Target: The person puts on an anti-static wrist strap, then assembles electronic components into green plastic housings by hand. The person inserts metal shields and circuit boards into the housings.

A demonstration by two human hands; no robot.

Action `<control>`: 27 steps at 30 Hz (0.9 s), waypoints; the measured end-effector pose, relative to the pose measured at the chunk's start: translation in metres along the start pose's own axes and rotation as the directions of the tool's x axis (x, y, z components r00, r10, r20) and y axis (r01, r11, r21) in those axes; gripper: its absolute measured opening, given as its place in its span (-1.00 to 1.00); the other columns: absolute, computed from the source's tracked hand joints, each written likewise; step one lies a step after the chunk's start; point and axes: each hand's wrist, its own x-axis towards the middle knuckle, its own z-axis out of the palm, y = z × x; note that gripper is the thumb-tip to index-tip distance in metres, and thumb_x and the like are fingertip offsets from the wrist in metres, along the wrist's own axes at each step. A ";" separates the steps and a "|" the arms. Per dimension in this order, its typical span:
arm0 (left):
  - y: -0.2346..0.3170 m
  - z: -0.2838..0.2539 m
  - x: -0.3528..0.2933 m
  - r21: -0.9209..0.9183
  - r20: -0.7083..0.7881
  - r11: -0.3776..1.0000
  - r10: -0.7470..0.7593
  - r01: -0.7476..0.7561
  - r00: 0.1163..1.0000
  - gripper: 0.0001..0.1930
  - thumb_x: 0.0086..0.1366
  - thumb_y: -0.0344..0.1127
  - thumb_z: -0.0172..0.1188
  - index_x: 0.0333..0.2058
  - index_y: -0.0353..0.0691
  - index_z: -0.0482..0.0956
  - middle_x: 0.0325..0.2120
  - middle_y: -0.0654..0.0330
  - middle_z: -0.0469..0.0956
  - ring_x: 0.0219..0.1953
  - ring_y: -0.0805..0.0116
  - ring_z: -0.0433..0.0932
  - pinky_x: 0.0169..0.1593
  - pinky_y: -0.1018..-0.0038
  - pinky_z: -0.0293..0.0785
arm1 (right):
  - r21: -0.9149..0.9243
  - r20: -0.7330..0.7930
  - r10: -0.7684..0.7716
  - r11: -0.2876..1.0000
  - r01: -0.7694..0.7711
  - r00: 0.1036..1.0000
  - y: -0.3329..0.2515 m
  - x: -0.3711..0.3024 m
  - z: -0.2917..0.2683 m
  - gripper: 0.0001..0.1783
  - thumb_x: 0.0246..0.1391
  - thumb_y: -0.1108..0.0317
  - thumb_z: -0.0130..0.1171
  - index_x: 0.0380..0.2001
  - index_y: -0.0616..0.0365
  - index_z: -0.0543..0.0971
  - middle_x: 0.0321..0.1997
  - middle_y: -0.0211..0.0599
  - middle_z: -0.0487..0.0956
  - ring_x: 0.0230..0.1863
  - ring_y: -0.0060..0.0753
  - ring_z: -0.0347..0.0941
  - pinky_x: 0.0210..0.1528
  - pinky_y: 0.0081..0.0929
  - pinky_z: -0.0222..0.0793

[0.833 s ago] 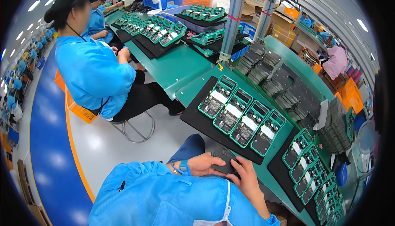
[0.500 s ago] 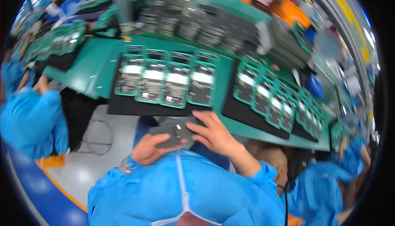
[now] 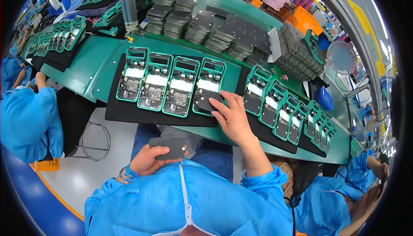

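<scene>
Green covering is running across the long table (image 3: 99, 59), which is bending through a bright workshop with a pale grey floor (image 3: 86, 180) and a blue stripe at the left. At the far left a person in a blue coat (image 3: 26, 120) is sitting at the same table, and a metal stool (image 3: 92, 139) is standing beside them. On the table a black mat (image 3: 129, 113) is lying under four green trays (image 3: 170, 85), each one carrying a circuit board with a white label. Behind them, stacks of dark plates (image 3: 215, 29) are crowding the back of the table. Further right a second row of green trays (image 3: 284, 111) is curving away toward a blue bin (image 3: 323, 99) and a round white fan (image 3: 342, 57).

Low in the middle, the left hand (image 3: 148, 160) is curling around a small stack of dark flat pieces (image 3: 170, 145), fingers closed under it and thumb on top, held over the lap just short of the table edge. The right hand (image 3: 232, 115) is reaching forward over the mat, fingers stretched nearly flat, fingertips pressing one dark flat piece (image 3: 209, 102) onto the lower part of the fourth tray (image 3: 211, 75); it is touching rather than gripping.
</scene>
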 end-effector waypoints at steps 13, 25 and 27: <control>-0.001 -0.021 -0.007 -0.062 -0.054 0.998 0.019 -0.023 0.998 -0.57 0.17 -0.47 0.03 0.04 -0.42 0.30 -0.05 -0.04 0.43 -0.01 0.11 0.46 0.08 0.23 0.40 | -0.023 0.069 -0.175 0.984 0.176 0.982 -0.035 0.035 0.050 -0.61 -0.10 0.29 0.23 -0.10 -0.09 0.54 -0.02 -0.15 0.39 0.05 -0.01 0.23 0.01 -0.18 0.26; 0.005 -0.033 -0.011 -0.085 -0.102 0.996 0.011 -0.020 0.995 -0.55 0.17 -0.47 0.04 0.05 -0.43 0.28 -0.03 -0.11 0.41 0.01 0.02 0.44 0.08 0.15 0.40 | -0.082 0.167 -0.162 0.981 0.178 0.973 -0.042 0.034 0.051 -0.54 -0.10 0.30 0.21 -0.03 -0.15 0.49 0.04 -0.16 0.36 0.07 0.00 0.22 0.00 -0.12 0.24; 0.007 -0.033 -0.012 -0.094 -0.111 0.995 0.015 -0.025 0.994 -0.55 0.17 -0.46 0.05 0.06 -0.42 0.26 -0.01 -0.11 0.39 0.01 0.01 0.44 0.07 0.14 0.40 | -0.098 0.220 -0.192 0.971 0.217 0.956 -0.040 0.039 0.047 -0.54 -0.10 0.31 0.21 -0.03 -0.15 0.48 0.04 -0.16 0.36 0.08 0.01 0.21 0.01 -0.12 0.24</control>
